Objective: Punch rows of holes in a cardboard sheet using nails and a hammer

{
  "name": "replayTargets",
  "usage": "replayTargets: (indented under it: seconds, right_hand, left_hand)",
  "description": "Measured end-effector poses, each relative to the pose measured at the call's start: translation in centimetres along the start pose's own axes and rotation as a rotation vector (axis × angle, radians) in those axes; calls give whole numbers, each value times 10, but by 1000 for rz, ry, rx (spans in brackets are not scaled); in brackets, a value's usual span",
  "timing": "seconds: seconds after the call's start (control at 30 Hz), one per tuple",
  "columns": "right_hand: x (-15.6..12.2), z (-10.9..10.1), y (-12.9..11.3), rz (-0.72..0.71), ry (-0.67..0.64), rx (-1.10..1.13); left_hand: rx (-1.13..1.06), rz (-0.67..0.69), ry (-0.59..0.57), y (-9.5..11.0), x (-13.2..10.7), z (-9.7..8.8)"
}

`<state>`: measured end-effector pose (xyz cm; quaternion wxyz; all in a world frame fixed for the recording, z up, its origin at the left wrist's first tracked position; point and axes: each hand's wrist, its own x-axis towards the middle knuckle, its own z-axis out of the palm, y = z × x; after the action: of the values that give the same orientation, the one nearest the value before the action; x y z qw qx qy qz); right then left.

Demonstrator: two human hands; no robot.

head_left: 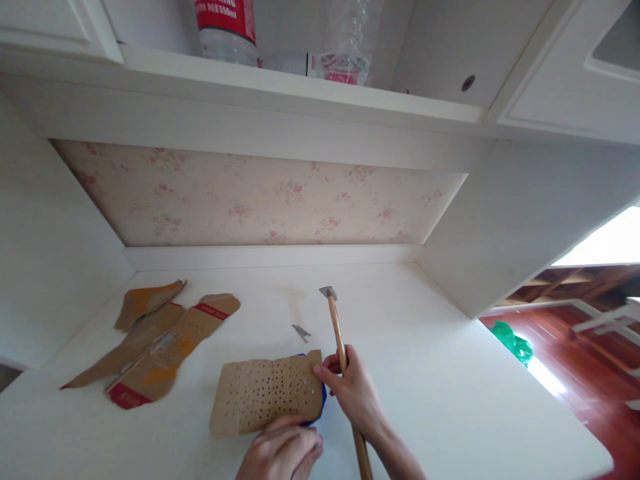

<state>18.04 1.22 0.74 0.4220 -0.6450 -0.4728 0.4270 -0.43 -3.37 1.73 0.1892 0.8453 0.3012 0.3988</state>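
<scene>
A tan cardboard piece (pixel 270 393) full of small punched holes lies near the front of the white tabletop, with a blue edge showing beneath its right side. My right hand (pixel 357 390) is closed around the wooden handle of a hammer (pixel 336 320), whose small metal head points toward the back wall. The thumb of that hand touches the cardboard's right edge. At the cardboard's lower edge, my left hand (pixel 283 448) has its fingers curled together; what lies between them, if anything, is hidden. Several thin metal nails (pixel 301 333) rest just beyond the cardboard.
Torn cardboard scraps (pixel 165 347) with red and orange patches lie on the left of the tabletop (pixel 460 400). Overhead, a white shelf (pixel 300 83) holds a red-labelled bottle (pixel 227 27) and a clear plastic bottle (pixel 350 40). A green bag (pixel 511 343) sits on the floor at right.
</scene>
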Motion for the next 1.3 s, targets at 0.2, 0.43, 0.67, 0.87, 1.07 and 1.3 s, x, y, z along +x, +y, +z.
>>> replayTargets:
  seconds: [0.2,0.43,0.67,0.87,1.07,1.3]
  right_hand:
    - [9,6,-2,-37,-13,-36]
    - [14,9,-14,-41,46,95]
    - [12,-6,-25,-2,-28,187]
    - [3,-10,-16,22,-88,213]
    - [1,-3,-1,22,-69,150]
    - [-1,0,2,46,-63,74]
  left_hand:
    - [49,39,103,-6,-3,16]
    - [174,129,162,-10,-6,24]
    - [164,147,115,-2,3,11]
    - [194,143,237,-1,-2,20]
    - [189,100,201,2,3,-3]
    - [85,-126,156,2,15,-16]
